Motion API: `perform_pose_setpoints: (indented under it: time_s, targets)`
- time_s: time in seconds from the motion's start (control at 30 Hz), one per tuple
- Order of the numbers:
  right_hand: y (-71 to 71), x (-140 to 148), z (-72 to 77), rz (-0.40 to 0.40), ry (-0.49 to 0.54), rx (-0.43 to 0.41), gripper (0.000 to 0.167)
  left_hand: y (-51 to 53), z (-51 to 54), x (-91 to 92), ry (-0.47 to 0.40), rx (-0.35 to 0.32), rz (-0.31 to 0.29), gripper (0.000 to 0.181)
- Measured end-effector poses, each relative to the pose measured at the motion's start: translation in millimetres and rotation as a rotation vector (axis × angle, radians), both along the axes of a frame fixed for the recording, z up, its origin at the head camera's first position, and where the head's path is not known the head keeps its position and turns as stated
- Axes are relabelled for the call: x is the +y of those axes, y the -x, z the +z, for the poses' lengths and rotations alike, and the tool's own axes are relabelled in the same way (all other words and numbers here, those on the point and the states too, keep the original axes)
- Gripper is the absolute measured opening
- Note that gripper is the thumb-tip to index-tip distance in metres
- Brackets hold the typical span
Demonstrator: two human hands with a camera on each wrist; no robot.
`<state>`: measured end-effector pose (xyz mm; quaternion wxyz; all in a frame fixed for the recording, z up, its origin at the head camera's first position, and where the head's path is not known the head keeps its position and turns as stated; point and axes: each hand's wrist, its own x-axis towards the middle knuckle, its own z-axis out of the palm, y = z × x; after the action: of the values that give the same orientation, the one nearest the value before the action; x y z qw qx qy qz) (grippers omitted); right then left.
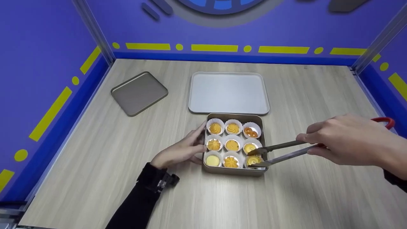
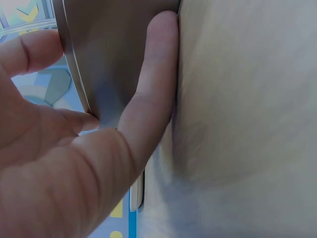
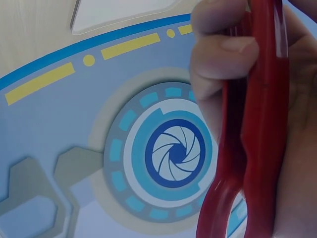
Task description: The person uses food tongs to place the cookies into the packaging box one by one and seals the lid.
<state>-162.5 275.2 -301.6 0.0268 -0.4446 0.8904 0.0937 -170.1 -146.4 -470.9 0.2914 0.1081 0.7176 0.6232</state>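
Note:
A square metal tin (image 1: 235,171) holds several cookies in white paper cups, set out in rows. My left hand (image 1: 181,149) rests against the tin's left side, its fingers touching the wall, as the left wrist view also shows. My right hand (image 1: 346,140) grips metal tongs (image 1: 287,145) with red handles (image 3: 265,124). The tongs' tips are apart and reach into the tin's front right corner, around a yellow swirled cookie (image 1: 253,160). Whether the tips touch that cookie I cannot tell.
Just behind the tin lies a white rectangular tray (image 1: 229,92). A bronze-coloured lid or shallow tray (image 1: 140,93) lies at the back left of the wooden table (image 1: 95,178). Blue panels (image 1: 222,35) stand around the table's back and sides.

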Motion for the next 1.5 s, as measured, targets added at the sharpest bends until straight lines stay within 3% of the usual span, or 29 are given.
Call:
perform_pose_setpoints:
  time_s: [0.43, 0.73, 0.9, 1.03, 1.17, 1.3, 1.5]
  targets:
    - [-0.6, -6, 0.6, 0.010, -0.018, 0.005, 0.029, 0.4, -0.8, 0.0, 0.012, 0.000, 0.004, 0.095]
    - [-1.0, -1, 1.0, -0.043, 0.008, -0.028, 0.034, 0.3, -0.7, -0.3, 0.001, -0.005, 0.001, 0.095]
    - [0.4, 3, 3.4, -0.082, 0.045, -0.023, 0.035, 0.7, -1.5, -0.3, -0.001, -0.005, 0.003, 0.095]
    - [7.6, 15, 1.5, -0.126, 0.147, 0.044, 0.040, 1.4, -2.2, -0.2, 0.024, 0.011, 0.003, 0.095]
    - [21.5, 34, -10.7, -0.212, 0.282, 0.151, 0.045, 1.9, -2.4, 0.1, 0.030, 0.012, 0.002, 0.096]
    - [36.0, 51, -32.7, -0.336, 0.415, 0.225, 0.049, 1.8, -1.9, 0.2, 0.003, 0.004, -0.002, 0.096]
    - [54.9, 66, -73.0, -0.516, 0.563, 0.210, 0.049, 1.7, -3.3, 0.2, -0.019, 0.006, 0.001, 0.097]
